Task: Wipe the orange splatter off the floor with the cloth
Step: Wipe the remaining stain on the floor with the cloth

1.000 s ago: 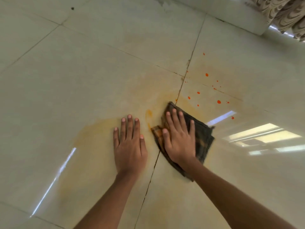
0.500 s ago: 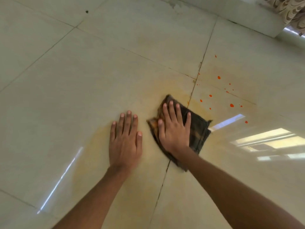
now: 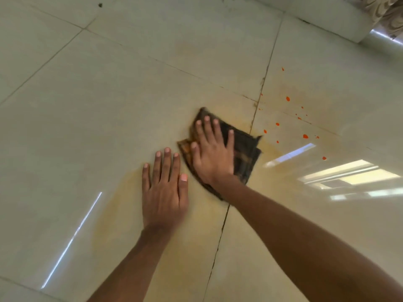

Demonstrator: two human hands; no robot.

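A dark checked cloth [image 3: 245,155], folded and stained orange at its left edge, lies flat on the pale floor tiles. My right hand [image 3: 211,153] presses palm-down on it with fingers spread. My left hand [image 3: 163,188] rests flat on the bare tile just left of the cloth, holding nothing. Bright orange splatter drops [image 3: 305,136] dot the tile to the right of the cloth, beyond the grout line. A faint yellowish smear [image 3: 135,192] spreads over the tile around and under my left hand.
A cracked grout line [image 3: 257,105] runs from the far side down between my arms. A white skirting edge [image 3: 327,20] and a patterned curtain [image 3: 388,16] sit at the top right. Window glare [image 3: 349,175] lies on the floor at right.
My right hand has slid the cloth to the left and slightly away, off the grout line. The small orange blob left of the cloth is gone. My left hand stays planted.
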